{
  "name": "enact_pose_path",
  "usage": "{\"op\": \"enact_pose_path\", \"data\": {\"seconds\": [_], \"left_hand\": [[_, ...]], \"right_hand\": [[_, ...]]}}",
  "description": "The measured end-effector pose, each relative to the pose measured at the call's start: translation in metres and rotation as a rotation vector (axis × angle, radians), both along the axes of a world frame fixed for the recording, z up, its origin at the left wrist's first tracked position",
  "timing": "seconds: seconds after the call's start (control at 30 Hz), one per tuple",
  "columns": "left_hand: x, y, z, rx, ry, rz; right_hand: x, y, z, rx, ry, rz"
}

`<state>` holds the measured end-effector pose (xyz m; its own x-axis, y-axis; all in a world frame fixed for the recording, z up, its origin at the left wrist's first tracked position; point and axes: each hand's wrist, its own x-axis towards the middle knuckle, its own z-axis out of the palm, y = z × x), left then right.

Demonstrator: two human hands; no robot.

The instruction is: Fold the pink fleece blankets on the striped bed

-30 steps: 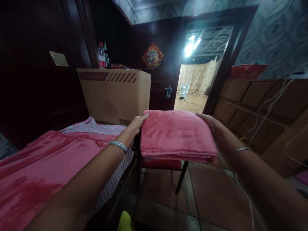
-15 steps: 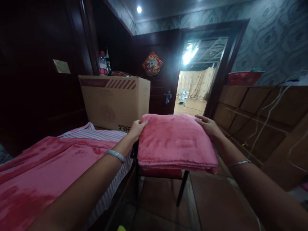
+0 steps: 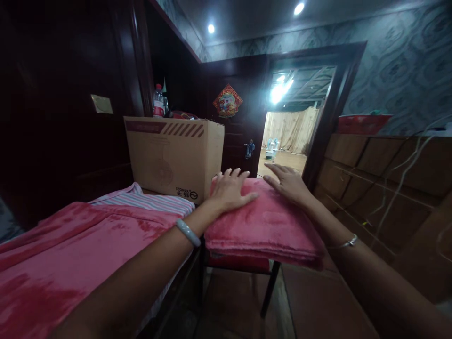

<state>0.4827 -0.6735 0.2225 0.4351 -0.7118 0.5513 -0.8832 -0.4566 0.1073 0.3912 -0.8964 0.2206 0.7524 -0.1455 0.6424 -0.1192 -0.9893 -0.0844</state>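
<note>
A folded pink plush blanket (image 3: 261, 230) lies on a chair with a red seat (image 3: 236, 262) and dark legs. Over the blanket's far left part, my left hand (image 3: 231, 190) is open with its fingers spread; it looks to be on or just above the fabric. My right hand (image 3: 287, 183) is open too, fingers stretched out at the blanket's far right side. Whether its palm touches the fabric I cannot tell. Neither hand grips anything.
At left, another pink blanket (image 3: 70, 263) lies over striped cloth (image 3: 151, 202). A large cardboard box (image 3: 165, 160) with a bottle (image 3: 158, 101) on top stands behind. Brown cabinets (image 3: 377, 160) with loose cables line the right. Beyond the doorway stands a fan (image 3: 271, 147).
Both hands have let go of the folded blanket's side edges and moved inward over its top, fingers opening. The blanket stays on the chair. The view has tilted up slightly.
</note>
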Motion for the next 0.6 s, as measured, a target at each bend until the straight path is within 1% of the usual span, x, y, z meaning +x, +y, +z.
{"op": "enact_pose_path", "data": {"seconds": [0.03, 0.1, 0.17, 0.23, 0.47, 0.53, 0.6], "left_hand": [[-0.004, -0.004, -0.005, 0.074, -0.013, 0.003], [-0.007, -0.009, -0.016, 0.163, -0.002, 0.025], [-0.005, -0.011, -0.026, 0.188, 0.002, 0.023], [-0.001, -0.01, -0.03, 0.18, -0.018, 0.013], [0.0, -0.005, -0.028, 0.143, -0.059, -0.017], [-0.001, 0.001, -0.03, 0.136, -0.099, -0.054], [-0.002, 0.01, -0.038, 0.126, -0.172, -0.115]], "right_hand": [[0.003, 0.006, -0.005, -0.017, 0.063, 0.008], [0.007, 0.012, -0.017, -0.024, 0.173, 0.019], [0.01, 0.011, -0.029, -0.022, 0.211, 0.016], [0.011, 0.007, -0.036, -0.029, 0.198, 0.003], [0.015, 0.0, -0.038, -0.013, 0.197, 0.005], [0.015, 0.001, -0.038, -0.008, 0.193, 0.008], [0.015, 0.001, -0.039, 0.003, 0.193, 0.011]]}}
